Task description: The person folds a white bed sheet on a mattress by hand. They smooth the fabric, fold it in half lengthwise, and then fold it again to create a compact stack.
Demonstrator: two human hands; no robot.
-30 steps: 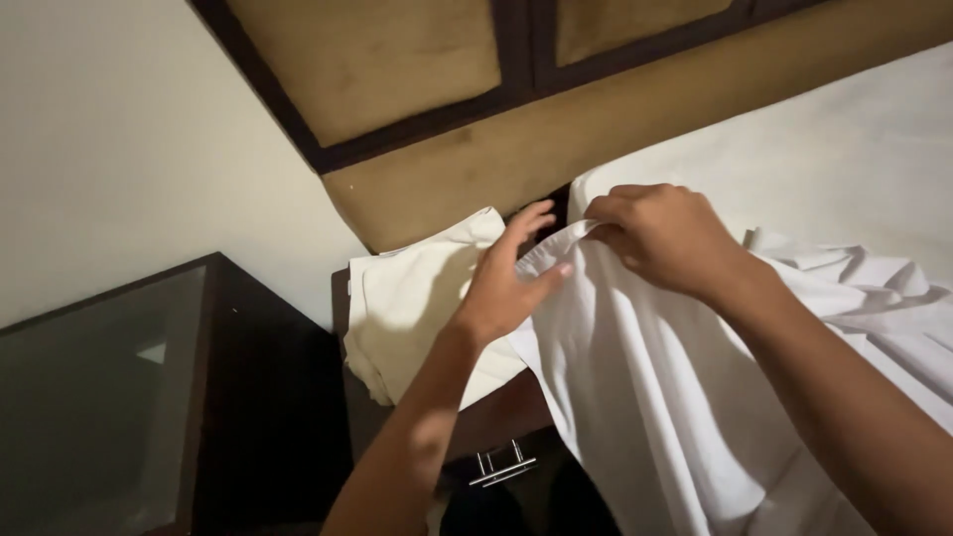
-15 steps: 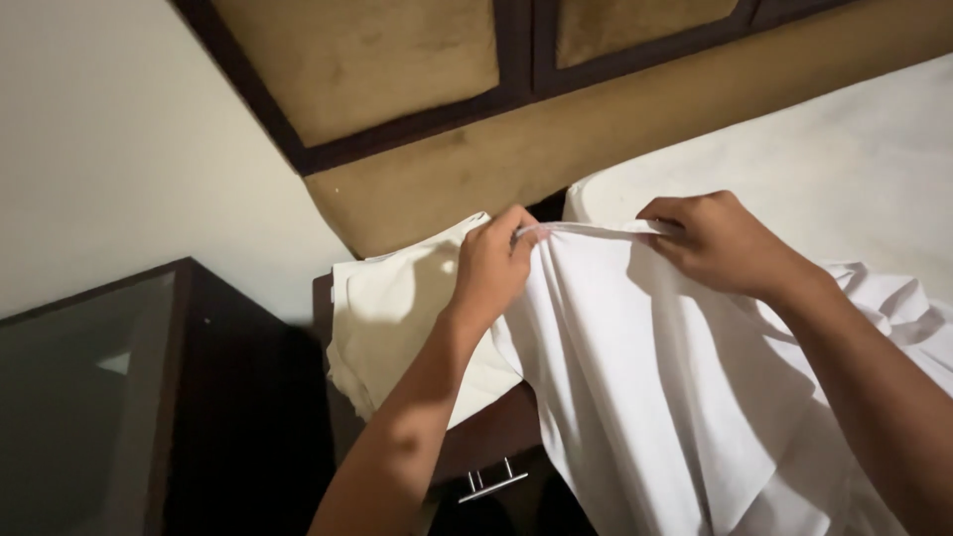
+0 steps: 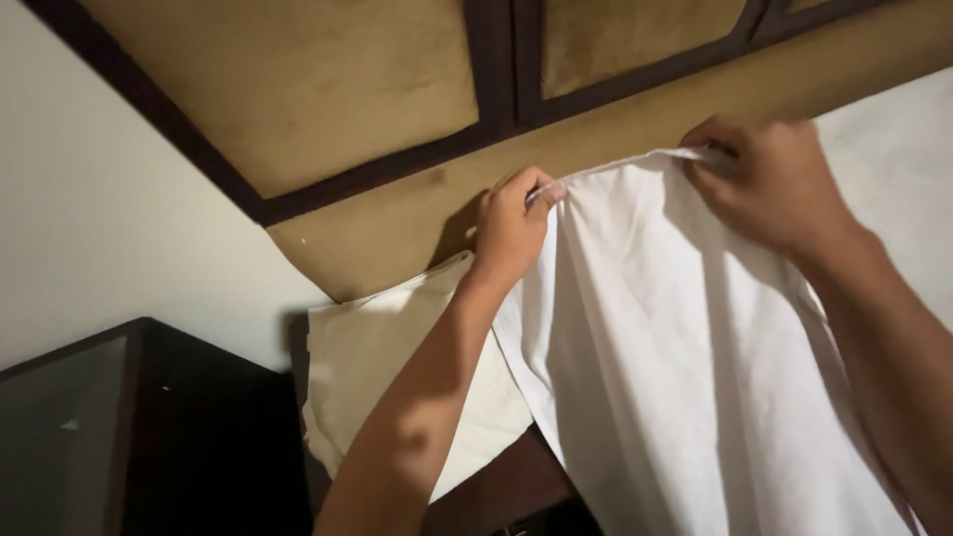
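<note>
Left hand (image 3: 511,233) and right hand (image 3: 769,184) each pinch the top edge of the white sheet (image 3: 685,367), held up before the padded headboard (image 3: 328,89). Risk: thin pinch grip slips, sheet drops onto cream pillow (image 3: 382,372).

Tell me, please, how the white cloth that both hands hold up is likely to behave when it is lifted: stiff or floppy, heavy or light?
The white cloth is probably floppy: it hangs in soft folds below its top edge, pinched by the left hand and right hand. It seems light, since fingertip grips alone carry it. It would likely sag wherever released.
</note>
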